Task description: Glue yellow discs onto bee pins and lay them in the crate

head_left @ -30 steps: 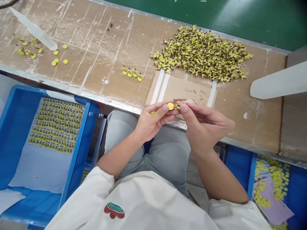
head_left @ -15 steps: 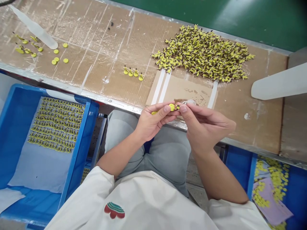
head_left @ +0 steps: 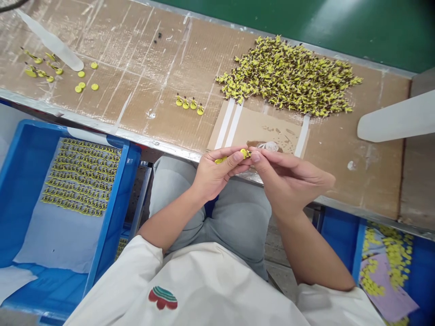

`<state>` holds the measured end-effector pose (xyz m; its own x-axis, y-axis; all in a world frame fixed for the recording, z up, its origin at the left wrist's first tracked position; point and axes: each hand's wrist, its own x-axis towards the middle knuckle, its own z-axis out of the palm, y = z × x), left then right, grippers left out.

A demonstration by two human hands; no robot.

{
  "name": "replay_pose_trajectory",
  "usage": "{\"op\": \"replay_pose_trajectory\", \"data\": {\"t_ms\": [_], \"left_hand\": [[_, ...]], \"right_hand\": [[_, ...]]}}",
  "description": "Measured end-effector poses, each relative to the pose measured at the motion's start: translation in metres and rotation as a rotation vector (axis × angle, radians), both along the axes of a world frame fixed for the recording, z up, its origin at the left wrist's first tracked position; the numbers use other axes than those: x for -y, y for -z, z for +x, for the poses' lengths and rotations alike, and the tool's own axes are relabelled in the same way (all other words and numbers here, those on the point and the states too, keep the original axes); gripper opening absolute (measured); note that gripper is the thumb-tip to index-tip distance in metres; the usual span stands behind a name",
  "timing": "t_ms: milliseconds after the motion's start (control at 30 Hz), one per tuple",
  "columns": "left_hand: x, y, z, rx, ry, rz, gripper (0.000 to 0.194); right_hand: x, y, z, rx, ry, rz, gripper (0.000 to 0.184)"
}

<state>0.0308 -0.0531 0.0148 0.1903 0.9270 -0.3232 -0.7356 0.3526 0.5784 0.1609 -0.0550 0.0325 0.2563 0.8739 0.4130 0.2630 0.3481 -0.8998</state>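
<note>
Between the thumb and fingers of my left hand [head_left: 215,174] is a small round yellow base [head_left: 244,153]. More yellow [head_left: 220,160] shows in the curl of its fingers. My right hand [head_left: 288,179] pinches a tiny yellow and dark figurine [head_left: 249,154] right at the base; fingertips partly cover it, so I cannot tell how firmly the two are joined. Just beyond my hands, a whitish paste-like blob [head_left: 268,146] lies on a cardboard sheet [head_left: 258,122]. Several figurines on bases [head_left: 186,104] stand in a short row to the left.
A large pile of loose figurines [head_left: 288,74] covers the table's back right. Loose yellow bases [head_left: 94,86] lie at the left by a white tapered object [head_left: 50,40]. A blue bin [head_left: 113,217] holds rows of figurines; another, lower right, holds yellow bases [head_left: 372,276].
The figurine in my right hand has shifted slightly left, closer against the yellow base. My left hand stays almost where it was, and the view has moved slightly.
</note>
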Motion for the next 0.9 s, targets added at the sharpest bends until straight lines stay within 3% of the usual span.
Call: {"op": "replay_pose_trajectory", "data": {"t_ms": [367,600,900], "left_hand": [[0.0006,0.0008,-0.0003,0.002,-0.019,-0.013,0.028],[0.0005,0.0018,0.0003,-0.049,-0.029,-0.011,0.03],[0.0038,0.0039,-0.0005,-0.186,-0.109,0.105,0.027]], "right_hand": [[-0.0022,-0.004,0.0044,0.038,-0.111,0.051,0.021],[-0.0031,-0.0062,0.0036,0.05,-0.092,0.032,0.021],[-0.0061,-0.0026,0.0001,0.055,-0.074,0.033,0.016]]}}
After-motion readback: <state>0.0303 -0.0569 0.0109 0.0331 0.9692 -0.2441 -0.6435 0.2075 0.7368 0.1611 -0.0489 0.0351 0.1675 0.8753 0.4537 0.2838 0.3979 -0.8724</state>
